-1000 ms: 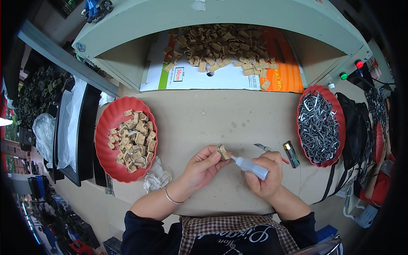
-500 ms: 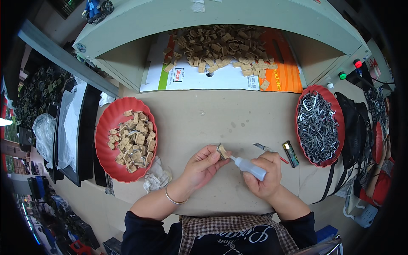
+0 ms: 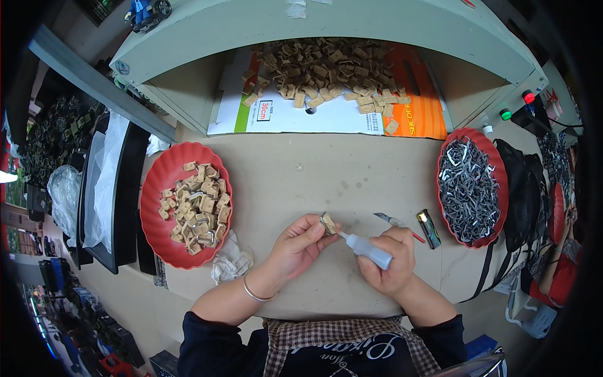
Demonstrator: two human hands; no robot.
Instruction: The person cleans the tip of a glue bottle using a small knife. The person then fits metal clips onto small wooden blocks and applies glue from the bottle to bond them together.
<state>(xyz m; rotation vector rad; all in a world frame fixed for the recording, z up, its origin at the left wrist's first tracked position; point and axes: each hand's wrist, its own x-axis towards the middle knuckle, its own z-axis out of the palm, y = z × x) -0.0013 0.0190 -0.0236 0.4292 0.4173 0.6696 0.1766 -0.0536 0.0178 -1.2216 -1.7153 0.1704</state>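
Note:
Between the thumb and fingers of my left hand (image 3: 303, 242) is a small tan block (image 3: 328, 222) with a metal piece at its edge. My right hand (image 3: 393, 261) grips a translucent squeeze bottle (image 3: 369, 251) with a narrow nozzle. The bottle is tilted, its nozzle tip right at the block; whether they touch I cannot tell. Beyond my right hand lie a craft knife (image 3: 391, 219), a red-tipped thin tool (image 3: 418, 237) partly hidden by that hand, and a dark cylinder resembling a battery (image 3: 429, 229).
A red scalloped dish (image 3: 151, 217) at left holds tan blocks with metal pieces; another red dish (image 3: 500, 182) at right holds bent metal clips. Loose tan blocks (image 3: 314, 69) are heaped on cardboard under the shelf (image 3: 326, 25). A crumpled white cloth (image 3: 231, 259) lies near my left forearm.
The bottle and my right hand have shifted very slightly left. My left hand keeps the block in nearly the same place.

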